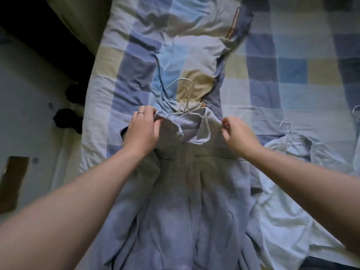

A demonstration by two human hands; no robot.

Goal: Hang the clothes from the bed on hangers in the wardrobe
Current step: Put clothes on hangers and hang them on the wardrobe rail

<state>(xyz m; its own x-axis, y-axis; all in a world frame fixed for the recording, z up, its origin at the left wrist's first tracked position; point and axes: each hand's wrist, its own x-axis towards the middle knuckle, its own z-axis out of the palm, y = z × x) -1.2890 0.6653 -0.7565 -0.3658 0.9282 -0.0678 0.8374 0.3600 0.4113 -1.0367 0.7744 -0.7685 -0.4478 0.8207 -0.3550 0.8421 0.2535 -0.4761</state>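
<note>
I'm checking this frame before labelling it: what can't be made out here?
- Grey garment: its hem is cut off by the bottom edge of the head view.
- White hanger: its arms are hidden under the collar held by the left hand and right hand.
- Pale garment: crumpled, so its type is unclear.
- Dark things on the floor: too dim to identify.
- Wardrobe: not in view.
</note>
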